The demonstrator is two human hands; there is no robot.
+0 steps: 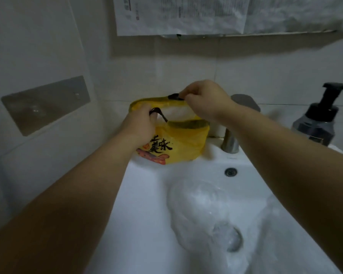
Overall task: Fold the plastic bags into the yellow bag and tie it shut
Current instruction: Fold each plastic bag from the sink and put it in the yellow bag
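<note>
The yellow bag (178,141) sat on the sink (147,194) ledge beside the faucet (231,139), while the left hand (141,123) and right hand (204,99) fingers each pinched a dark drawstring at its open mouth.

A dark pump bottle (318,123) stands beside the faucet (231,142) on the white sink (143,214).

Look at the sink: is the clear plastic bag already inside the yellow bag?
No, the clear plastic bag lies in the sink basin, apart from the yellow bag on the rim.
</note>
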